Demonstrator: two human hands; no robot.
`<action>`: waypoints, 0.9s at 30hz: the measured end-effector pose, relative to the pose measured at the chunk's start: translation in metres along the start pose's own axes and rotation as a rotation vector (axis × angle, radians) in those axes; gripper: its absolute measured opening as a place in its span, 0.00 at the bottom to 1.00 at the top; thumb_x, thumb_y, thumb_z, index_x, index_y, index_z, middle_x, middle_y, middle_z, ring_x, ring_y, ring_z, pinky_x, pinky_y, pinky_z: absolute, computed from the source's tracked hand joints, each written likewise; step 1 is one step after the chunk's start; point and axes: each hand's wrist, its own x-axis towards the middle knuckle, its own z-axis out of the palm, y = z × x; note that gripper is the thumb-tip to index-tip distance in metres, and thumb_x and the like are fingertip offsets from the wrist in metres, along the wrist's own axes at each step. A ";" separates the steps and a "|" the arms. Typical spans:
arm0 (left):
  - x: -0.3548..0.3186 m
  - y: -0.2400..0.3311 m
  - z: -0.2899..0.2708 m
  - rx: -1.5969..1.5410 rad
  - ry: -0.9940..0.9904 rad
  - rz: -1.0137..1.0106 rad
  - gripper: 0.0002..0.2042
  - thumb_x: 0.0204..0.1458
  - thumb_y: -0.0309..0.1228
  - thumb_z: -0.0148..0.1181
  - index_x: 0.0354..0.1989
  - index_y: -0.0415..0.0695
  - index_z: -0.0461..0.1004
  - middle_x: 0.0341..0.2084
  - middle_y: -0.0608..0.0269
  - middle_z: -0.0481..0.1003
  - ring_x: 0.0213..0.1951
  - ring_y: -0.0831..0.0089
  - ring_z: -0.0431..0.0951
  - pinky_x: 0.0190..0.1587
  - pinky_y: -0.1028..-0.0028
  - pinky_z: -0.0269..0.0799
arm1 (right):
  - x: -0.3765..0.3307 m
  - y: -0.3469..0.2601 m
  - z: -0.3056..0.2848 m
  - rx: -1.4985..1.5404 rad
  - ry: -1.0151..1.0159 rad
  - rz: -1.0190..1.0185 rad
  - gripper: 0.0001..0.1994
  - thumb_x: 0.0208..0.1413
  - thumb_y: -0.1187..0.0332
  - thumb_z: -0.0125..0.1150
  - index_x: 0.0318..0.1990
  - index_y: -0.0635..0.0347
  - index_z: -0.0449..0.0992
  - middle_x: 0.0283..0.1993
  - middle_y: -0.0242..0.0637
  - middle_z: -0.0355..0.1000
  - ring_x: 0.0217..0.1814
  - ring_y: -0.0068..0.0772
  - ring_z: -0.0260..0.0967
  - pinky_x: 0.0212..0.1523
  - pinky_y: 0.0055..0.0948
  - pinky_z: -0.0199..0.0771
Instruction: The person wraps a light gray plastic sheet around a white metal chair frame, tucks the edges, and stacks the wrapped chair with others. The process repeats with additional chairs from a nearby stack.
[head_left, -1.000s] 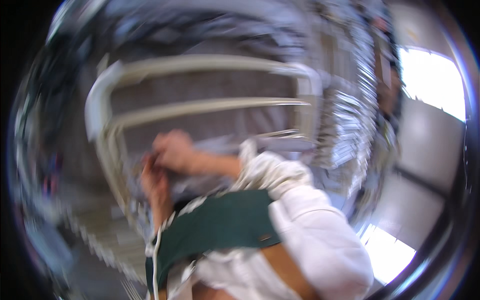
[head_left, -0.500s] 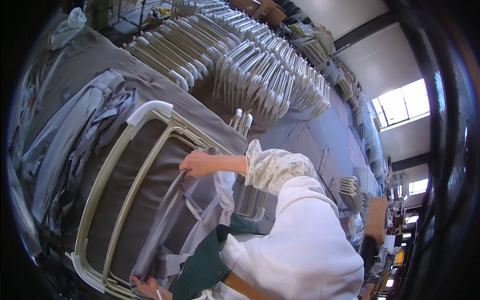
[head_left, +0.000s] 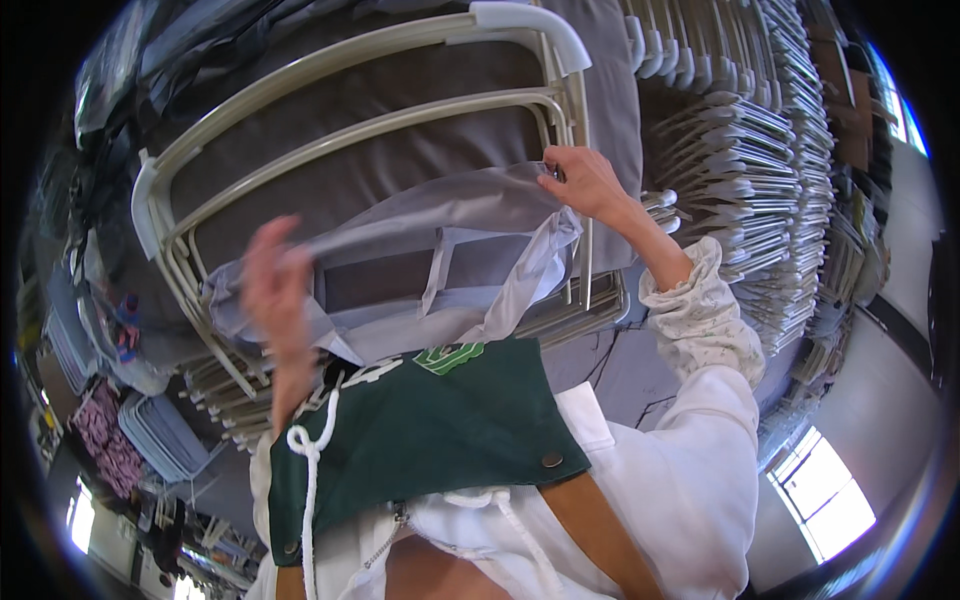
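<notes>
My left hand (head_left: 272,296) and my right hand (head_left: 583,182) each grip an edge of a thin translucent plastic cover (head_left: 440,215), stretched between them in front of my chest. It hangs over the end of a stack of folded beige metal chair frames (head_left: 350,95) with grey fabric seats (head_left: 330,180). My left hand is blurred. My right hand pinches the cover near the frame's rounded corner. A green apron (head_left: 420,430) over a white hooded top fills the lower middle.
Rows of more stacked folded chairs (head_left: 750,130) run along the right. More plastic-wrapped stacks (head_left: 130,60) lie at upper left, and blue and pink items (head_left: 150,435) at lower left. Grey cracked floor (head_left: 620,370) shows under my right forearm. Bright windows (head_left: 820,500) at lower right.
The view has swung sharply. Both hands have risen and spread apart, and the plastic cover is now pulled taut between them over the chair stack.
</notes>
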 end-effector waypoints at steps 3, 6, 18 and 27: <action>-0.017 0.009 0.109 -0.623 -0.604 -0.421 0.15 0.57 0.30 0.60 0.51 0.37 0.74 0.46 0.61 0.77 0.52 0.74 0.73 0.59 0.74 0.63 | 0.003 0.000 0.021 -0.114 -0.157 -0.063 0.10 0.55 0.67 0.59 0.38 0.63 0.69 0.28 0.51 0.73 0.37 0.57 0.73 0.34 0.50 0.69; -0.035 -0.019 0.178 -1.008 -0.643 -1.035 0.15 0.57 0.27 0.61 0.52 0.37 0.71 0.46 0.63 0.75 0.51 0.74 0.73 0.61 0.75 0.63 | 0.000 0.011 0.016 -0.042 -0.142 -0.040 0.10 0.53 0.71 0.59 0.40 0.62 0.67 0.29 0.50 0.74 0.37 0.58 0.73 0.32 0.51 0.69; -0.033 -0.028 0.219 -1.339 -0.432 -0.914 0.22 0.46 0.17 0.65 0.51 0.40 0.70 0.52 0.59 0.72 0.59 0.67 0.69 0.72 0.69 0.53 | -0.058 -0.023 -0.019 0.026 0.264 -0.252 0.10 0.43 0.82 0.61 0.35 0.64 0.70 0.47 0.47 0.75 0.41 0.46 0.77 0.33 0.36 0.77; 0.005 -0.042 0.229 -1.021 -0.630 -0.905 0.23 0.42 0.10 0.63 0.48 0.40 0.73 0.47 0.61 0.74 0.53 0.69 0.73 0.63 0.71 0.63 | -0.027 -0.012 -0.026 0.034 0.192 -0.093 0.09 0.49 0.80 0.60 0.38 0.62 0.72 0.39 0.45 0.75 0.37 0.50 0.75 0.34 0.38 0.74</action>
